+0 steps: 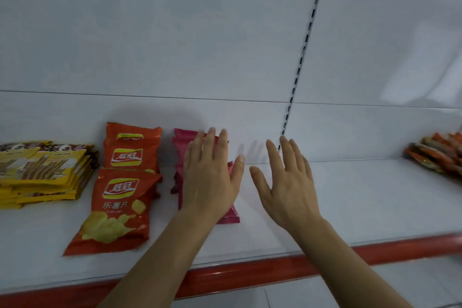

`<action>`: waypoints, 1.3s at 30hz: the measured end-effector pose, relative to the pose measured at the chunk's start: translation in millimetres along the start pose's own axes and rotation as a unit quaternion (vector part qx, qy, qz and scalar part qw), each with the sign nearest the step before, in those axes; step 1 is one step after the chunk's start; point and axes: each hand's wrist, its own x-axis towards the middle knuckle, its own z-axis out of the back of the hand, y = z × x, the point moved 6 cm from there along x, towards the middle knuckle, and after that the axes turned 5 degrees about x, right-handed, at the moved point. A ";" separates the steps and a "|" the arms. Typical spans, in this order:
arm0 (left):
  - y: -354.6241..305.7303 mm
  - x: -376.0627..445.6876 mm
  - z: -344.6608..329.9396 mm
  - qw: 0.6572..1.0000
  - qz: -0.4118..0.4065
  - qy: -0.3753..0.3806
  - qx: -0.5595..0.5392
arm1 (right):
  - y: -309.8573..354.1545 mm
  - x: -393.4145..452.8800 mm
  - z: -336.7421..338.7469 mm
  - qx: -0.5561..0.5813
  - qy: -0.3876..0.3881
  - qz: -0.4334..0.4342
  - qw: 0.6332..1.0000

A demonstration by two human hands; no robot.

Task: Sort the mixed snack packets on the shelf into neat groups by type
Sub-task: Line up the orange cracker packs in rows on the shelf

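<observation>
On the white shelf [350,195], a stack of yellow snack packets [42,172] lies at the far left. To its right are two orange chip bags, one at the back [131,149] and one in front [117,210]. A row of pink-red packets [181,147] runs front to back beside them. My left hand [211,175] is flat with straight fingers over the pink-red packets and hides most of them. My right hand [287,180] hovers open just to their right, over bare shelf, holding nothing.
A pile of orange and mixed packets [440,155] lies at the far right of the shelf. A slotted upright [303,50] divides the white back panel. The shelf's front edge carries a red strip [250,274].
</observation>
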 end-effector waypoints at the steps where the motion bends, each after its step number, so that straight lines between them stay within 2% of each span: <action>1: -11.8 -1.3 -1.2 1.000 -0.009 -0.001 -0.005 | -9.9 -3.7 7.6 -0.006 -0.003 -0.005 1.000; 9: -137.1 -12.5 -20.0 0.997 -0.076 0.001 -0.011 | -125.5 -40.2 72.1 -0.046 -0.003 -0.061 0.997; 21: -380.8 -27.0 -92.1 0.992 -0.111 0.055 -0.025 | -361.6 -92.6 167.4 -0.074 0.036 -0.129 0.988; 29: -510.1 0.2 -161.6 0.975 -0.165 0.131 -0.064 | -496.6 -86.3 179.7 -0.082 0.018 -0.185 0.979; 34: -584.0 33.8 -211.1 0.964 -0.205 0.125 -0.110 | -576.6 -66.8 185.1 -0.101 0.026 -0.219 0.970; 39: -645.0 57.2 -248.3 0.949 -0.234 0.135 -0.164 | -653.0 -33.9 193.1 -0.084 0.000 -0.245 0.966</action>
